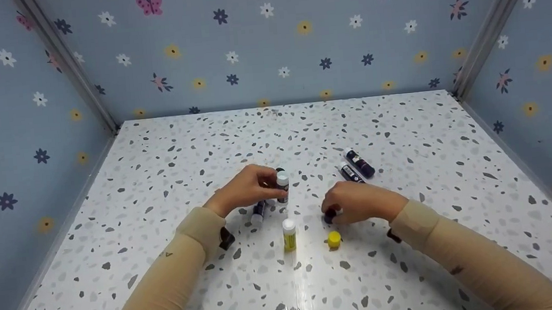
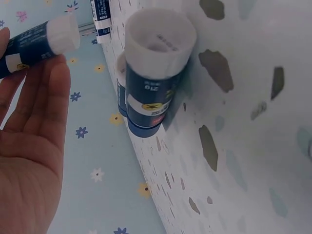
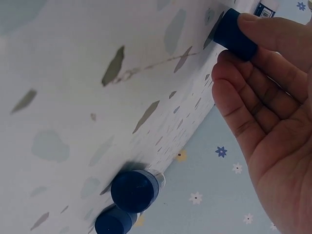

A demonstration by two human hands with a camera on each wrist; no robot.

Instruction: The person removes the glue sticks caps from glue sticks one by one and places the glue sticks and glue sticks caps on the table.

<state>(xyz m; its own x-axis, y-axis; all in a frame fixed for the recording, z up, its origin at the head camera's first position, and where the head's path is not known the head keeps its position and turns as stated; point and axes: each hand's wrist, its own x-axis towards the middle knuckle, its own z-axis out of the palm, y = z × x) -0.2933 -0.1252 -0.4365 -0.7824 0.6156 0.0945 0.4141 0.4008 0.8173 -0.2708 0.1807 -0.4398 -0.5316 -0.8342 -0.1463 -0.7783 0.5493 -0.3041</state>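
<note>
My left hand holds a dark blue glue stick upright, its white end on top; the left wrist view also shows this glue stick between thumb and fingers. To the right, my right hand pinches a dark blue cap at the tabletop, thumb against fingers. Between the hands, nearer me, stands a yellow glue stick with a white top. A yellow cap sits just in front of the right hand. Another dark glue stick lies beneath the left hand.
Two dark glue sticks lie side by side beyond the right hand. The white speckled tabletop is bordered by blue flowered panels at the back and both sides.
</note>
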